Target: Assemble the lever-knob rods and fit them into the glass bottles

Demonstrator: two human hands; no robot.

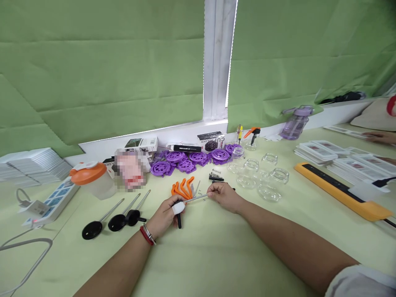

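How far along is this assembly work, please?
Three black discs with metal rods look already joined. The left hand holds a black part; the right hand pinches a thin rod. Probably left: orange handles, springs and clear jars, lying apart.

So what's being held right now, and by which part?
A thin metal rod with a black end: the left hand grips the black end, the right hand pinches the far tip.
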